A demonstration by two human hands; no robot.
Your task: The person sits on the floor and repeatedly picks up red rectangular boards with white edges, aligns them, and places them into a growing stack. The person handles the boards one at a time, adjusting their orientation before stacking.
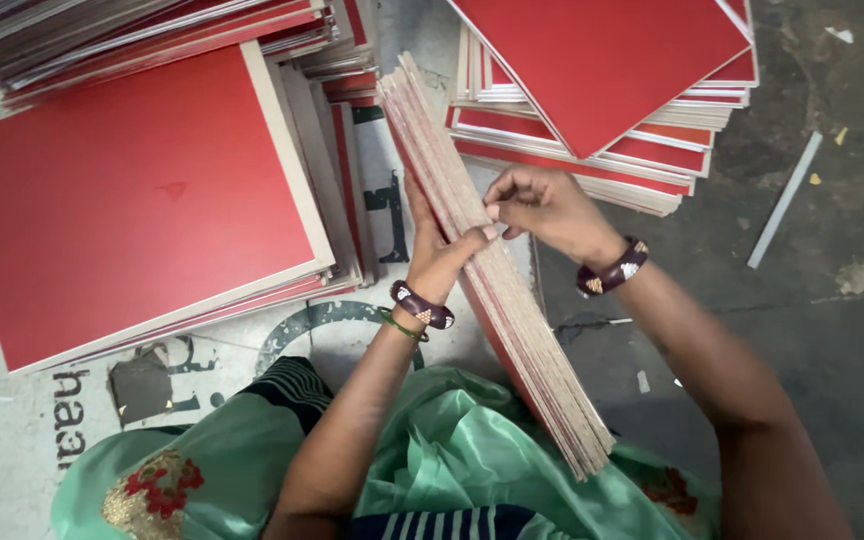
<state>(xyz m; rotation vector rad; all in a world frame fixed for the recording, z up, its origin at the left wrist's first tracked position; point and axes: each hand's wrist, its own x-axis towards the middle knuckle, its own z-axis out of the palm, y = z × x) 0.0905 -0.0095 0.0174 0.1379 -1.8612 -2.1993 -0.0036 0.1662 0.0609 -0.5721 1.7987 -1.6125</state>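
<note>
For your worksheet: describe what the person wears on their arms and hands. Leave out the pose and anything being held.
Both forearms are bare, with no sleeves showing. The left hand has a dark maroon bangle with small gold and white patterns at the wrist, and a thin green bangle just behind it. The right hand has a matching dark maroon bangle. No rings or gloves are visible.

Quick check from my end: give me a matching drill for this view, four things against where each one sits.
Things:
1. bundle of boards
2. large red stack
3. fanned red stack
4. white strip

Places:
A. lying on the dark floor at right
B. top, beyond the hands
C. on edge between left hand and right hand
D. flat, at left

Pairs: 1-C, 2-D, 3-B, 4-A
</note>
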